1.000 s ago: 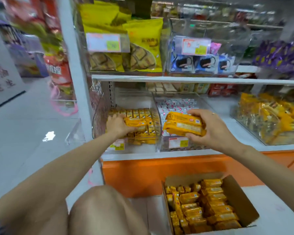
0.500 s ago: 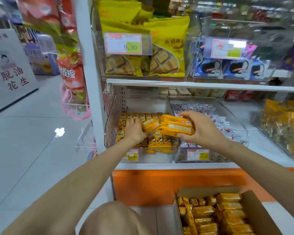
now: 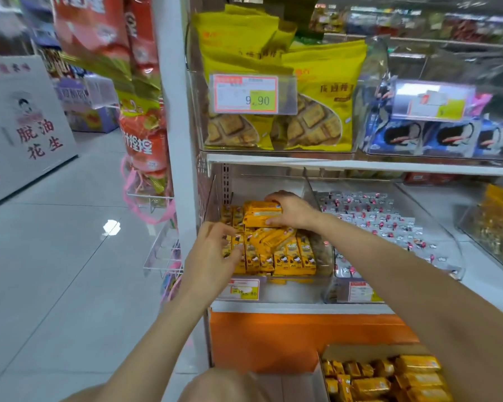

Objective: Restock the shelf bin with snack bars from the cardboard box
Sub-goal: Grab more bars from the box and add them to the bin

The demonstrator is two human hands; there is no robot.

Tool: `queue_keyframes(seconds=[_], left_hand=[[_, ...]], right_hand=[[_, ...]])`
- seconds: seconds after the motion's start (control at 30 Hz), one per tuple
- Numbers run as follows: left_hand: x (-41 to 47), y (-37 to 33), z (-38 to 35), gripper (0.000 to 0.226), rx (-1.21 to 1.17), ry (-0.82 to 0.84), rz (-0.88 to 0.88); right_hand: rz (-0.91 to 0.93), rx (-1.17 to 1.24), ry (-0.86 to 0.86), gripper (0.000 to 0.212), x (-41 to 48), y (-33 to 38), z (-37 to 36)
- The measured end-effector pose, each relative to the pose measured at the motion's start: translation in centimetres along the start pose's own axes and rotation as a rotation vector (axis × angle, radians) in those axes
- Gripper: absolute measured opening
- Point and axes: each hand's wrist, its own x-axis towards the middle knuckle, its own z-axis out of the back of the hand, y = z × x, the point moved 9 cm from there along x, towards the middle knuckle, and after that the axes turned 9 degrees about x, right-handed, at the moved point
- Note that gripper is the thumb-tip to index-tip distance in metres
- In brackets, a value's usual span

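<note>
Holding snack bars [image 3: 262,217], the right hand [image 3: 294,213] has entered the shelf bin [image 3: 298,291].

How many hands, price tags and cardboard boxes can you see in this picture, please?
2 hands: left hand, right hand gripping snack bars
4 price tags
1 cardboard box
Total: 7

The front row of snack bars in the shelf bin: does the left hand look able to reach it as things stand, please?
Probably yes: the left hand is open beside that front row, the shelf bin is open-topped, and the right hand holds its stack farther back.
</note>
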Motion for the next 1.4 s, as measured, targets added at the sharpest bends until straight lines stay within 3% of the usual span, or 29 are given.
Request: queue_keyframes(seconds=[0.2, 0.47, 0.67, 0.83, 0.93, 1.03, 1.17, 1.3, 1.4], left_hand=[[0.9, 0.4, -0.6, 0.022, 0.017, 0.05, -0.053], [2.2, 0.6, -0.9, 0.02, -0.001, 0.035, -0.058], [2.6, 0.6, -1.5, 0.019, -0.017, 0.02, -0.055], [3.0, -0.1, -2.6, 0.031, 0.041, -0.01, -0.108], [2.9, -0.8, -2.4, 0.055, 0.032, -0.1, -0.131], [2.8, -1.7, -2.6, 0.067, 0.016, -0.086, -0.142], [2.7, -2.6, -3.5, 0.032, -0.049, -0.028, -0.176], [2.8, -1.4, -5.0, 0.013, -0.525, 0.15, 0.051], [2.7, -1.0, -6.1, 0.009, -0.625, 0.248, 0.141]], right_hand=[[-0.106, 0.14, 0.212, 0.062, 1.2, -1.7, -2.0], [-0.205, 0.234, 0.139, 0.033, 2.1, -3.7, -0.8], [-0.128, 0.302, -0.115, 0.03, 1.1, -2.6, 2.7], [-0.068, 0.544, -0.318, 0.015, -2.5, -1.2, 7.2], [-0.214, 0.861, -0.201, 0.012, -5.0, -1.5, 6.3], [-0.26, 0.927, 0.008, 0.012, -6.8, -0.9, 4.3], [-0.24, 0.953, 0.118, 0.016, -8.0, -0.6, 2.9], [-0.076, 1.056, 0.198, 0.036, -8.5, 0.4, 3.8], [0.023, 0.857, 0.139, 0.042, -8.3, 0.8, 4.6]])
